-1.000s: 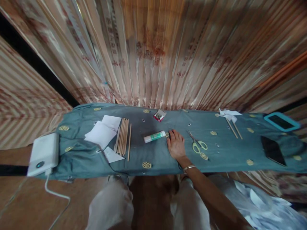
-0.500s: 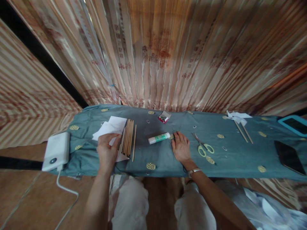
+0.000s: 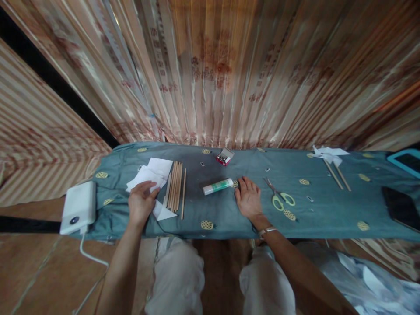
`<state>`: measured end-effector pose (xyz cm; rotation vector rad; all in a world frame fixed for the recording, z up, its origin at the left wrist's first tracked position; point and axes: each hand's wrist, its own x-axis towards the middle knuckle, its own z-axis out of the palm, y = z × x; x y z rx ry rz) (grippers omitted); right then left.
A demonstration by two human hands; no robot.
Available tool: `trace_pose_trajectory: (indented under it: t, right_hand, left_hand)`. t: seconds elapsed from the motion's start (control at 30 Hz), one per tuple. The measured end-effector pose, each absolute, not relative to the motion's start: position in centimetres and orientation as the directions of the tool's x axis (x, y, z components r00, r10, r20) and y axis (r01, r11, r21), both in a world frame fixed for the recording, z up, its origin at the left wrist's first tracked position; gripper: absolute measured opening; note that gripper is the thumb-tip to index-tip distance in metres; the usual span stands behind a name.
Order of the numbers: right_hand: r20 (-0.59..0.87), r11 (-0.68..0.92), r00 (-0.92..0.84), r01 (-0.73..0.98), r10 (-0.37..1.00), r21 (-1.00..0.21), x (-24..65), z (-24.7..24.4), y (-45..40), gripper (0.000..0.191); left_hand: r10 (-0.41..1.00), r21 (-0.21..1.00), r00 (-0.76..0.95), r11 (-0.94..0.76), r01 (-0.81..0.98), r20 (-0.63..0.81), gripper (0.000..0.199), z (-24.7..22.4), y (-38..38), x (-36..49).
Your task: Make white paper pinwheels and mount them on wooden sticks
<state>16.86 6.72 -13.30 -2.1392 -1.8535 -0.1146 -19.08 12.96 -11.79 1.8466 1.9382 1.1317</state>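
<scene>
Your left hand (image 3: 141, 203) curls over the loose white paper sheets (image 3: 151, 170), whether pinching one I cannot tell; your right hand (image 3: 249, 197) lies flat, fingers slightly spread. A rightward drag of the paper could scatter the slim tan wooden sticks (image 3: 175, 186), since they lie just right of your left fingers.

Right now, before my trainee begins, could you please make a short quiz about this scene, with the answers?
1. True or false: the glue stick lies between the left hand and the right hand.
2. What lies directly under the fingertips of the left hand?
3. On the right part of the cloth, how many wooden sticks lie at the bunched paper?

Key:
1. True.
2. White paper.
3. Two.
</scene>
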Motion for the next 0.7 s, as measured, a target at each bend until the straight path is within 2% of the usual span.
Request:
trace_pose_trajectory:
  t: [0.17, 0.27, 0.4, 0.47, 0.53, 0.57, 0.63, 0.7]
  right_hand:
    - [0.260, -0.116, 0.161, 0.977, 0.952, -0.180, 16.9, -13.4, 6.7, 0.043]
    - [0.256, -0.115, 0.161, 0.976, 0.953, -0.186, 16.9, -13.4, 6.7, 0.044]
    - [0.253, -0.108, 0.160, 0.973, 0.954, -0.206, 16.9, -13.2, 6.6, 0.045]
    - [0.248, -0.105, 0.164, 0.966, 0.955, -0.235, 16.9, -13.1, 6.6, 0.045]
    - [0.236, -0.107, 0.188, 0.942, 0.953, -0.319, 16.9, -13.1, 6.7, 0.045]
    - [0.230, -0.101, 0.211, 0.905, 0.950, -0.413, 17.0, -13.1, 6.8, 0.044]
    - [0.219, -0.062, 0.264, 0.759, 0.939, -0.649, 17.5, -13.2, 7.2, 0.042]
    - [0.211, -0.004, 0.306, 0.575, 0.928, -0.818, 18.7, -13.1, 7.5, 0.041]
  left_hand:
    - [0.920, 0.732, -0.291, 0.005, 0.681, 0.265, 0.028, -11.2, 13.0, -19.2]
    - [0.891, 0.747, -0.360, 0.037, 0.664, 0.276, 0.029, -10.3, 12.3, -18.8]
    - [0.857, 0.741, -0.249, -0.203, 0.640, 0.450, 0.029, -7.4, 10.1, -16.4]
    - [0.835, 0.765, -0.230, -0.302, 0.568, 0.500, 0.023, -5.6, 8.7, -13.9]
    - [0.848, 0.836, -0.236, -0.352, 0.421, 0.475, 0.019, -4.1, 7.6, -10.6]
    - [0.882, 0.887, -0.223, -0.337, 0.316, 0.415, 0.019, -3.6, 7.2, -8.7]
    - [0.969, 0.976, -0.134, -0.197, 0.098, 0.209, 0.021, -3.1, 6.7, -5.1]
    - [1.000, 0.995, -0.019, 0.002, -0.100, -0.003, 0.025, -3.4, 6.6, -1.9]
